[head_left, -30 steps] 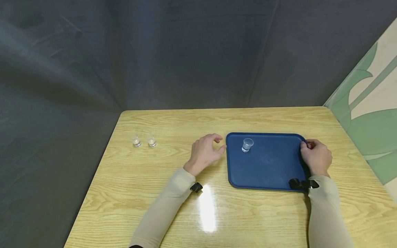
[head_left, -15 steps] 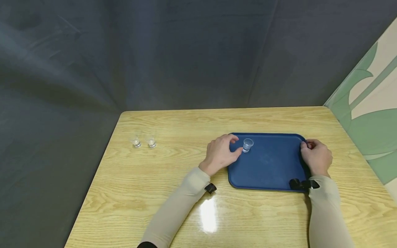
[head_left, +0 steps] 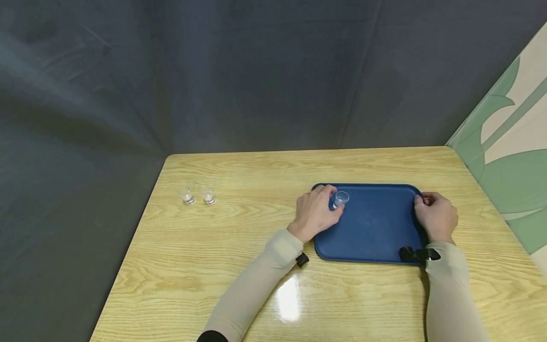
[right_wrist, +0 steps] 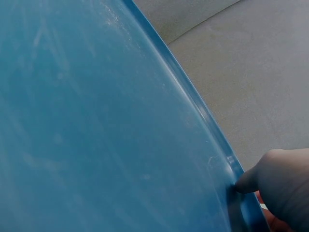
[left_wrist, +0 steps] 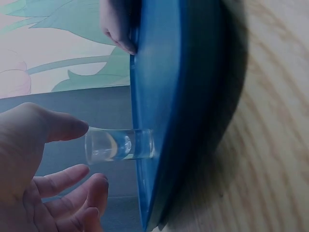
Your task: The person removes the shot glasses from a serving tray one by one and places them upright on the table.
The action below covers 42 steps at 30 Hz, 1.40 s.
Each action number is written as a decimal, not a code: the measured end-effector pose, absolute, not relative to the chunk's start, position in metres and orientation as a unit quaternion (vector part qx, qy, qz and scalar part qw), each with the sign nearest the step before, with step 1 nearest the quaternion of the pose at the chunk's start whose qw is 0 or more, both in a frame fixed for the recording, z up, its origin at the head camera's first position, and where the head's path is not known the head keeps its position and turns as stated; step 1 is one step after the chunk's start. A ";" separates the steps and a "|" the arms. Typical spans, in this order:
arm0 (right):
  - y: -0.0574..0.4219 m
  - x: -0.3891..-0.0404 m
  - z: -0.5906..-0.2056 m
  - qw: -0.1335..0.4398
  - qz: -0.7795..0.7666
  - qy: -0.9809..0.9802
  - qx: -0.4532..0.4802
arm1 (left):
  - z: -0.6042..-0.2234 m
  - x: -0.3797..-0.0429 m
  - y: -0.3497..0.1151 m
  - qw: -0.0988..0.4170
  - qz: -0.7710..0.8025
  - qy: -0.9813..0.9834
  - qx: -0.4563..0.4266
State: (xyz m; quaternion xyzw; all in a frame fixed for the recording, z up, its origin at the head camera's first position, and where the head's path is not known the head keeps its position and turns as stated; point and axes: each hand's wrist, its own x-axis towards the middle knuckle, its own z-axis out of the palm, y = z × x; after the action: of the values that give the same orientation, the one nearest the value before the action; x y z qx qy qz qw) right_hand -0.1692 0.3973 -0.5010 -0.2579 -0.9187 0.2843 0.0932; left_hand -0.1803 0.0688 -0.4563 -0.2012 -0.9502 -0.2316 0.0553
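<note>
- Left hand (head_left: 315,213): thumb and fingers parted around the glass (head_left: 342,197), contact unclear.
- The glass stands upright near the far left corner of the blue tray (head_left: 376,232).
- Right hand (head_left: 437,217) pinches the tray's right edge.
- 2 other glasses (head_left: 209,196): near the far left corner of the table (head_left: 171,266).

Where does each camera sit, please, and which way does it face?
Head: on the head, facing forward and down over the table; left hand, right hand and sleeves show.
Left wrist: on that wrist, facing glass and tray; left fingers and right hand show.
Right wrist: on that wrist, facing the tray; right hand shows.
Both wrist views share the tray.
</note>
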 end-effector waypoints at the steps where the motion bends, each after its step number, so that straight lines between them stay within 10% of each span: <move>1: 0.397 -0.169 -0.501 0.093 0.285 -0.919 -0.258 | -0.457 -0.181 0.070 0.056 -0.228 -0.951 -0.201; 42: 0.398 -0.169 -0.501 0.088 0.282 -0.920 -0.260 | -0.469 -0.191 0.080 0.021 -0.242 -0.947 -0.212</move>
State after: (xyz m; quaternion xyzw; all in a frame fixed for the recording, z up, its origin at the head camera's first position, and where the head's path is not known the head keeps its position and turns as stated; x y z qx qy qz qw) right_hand -0.1694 0.3981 -0.5006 -0.2595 -0.9196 0.2818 0.0875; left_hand -0.1906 0.0799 -0.4686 -0.2115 -0.9467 -0.2420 0.0208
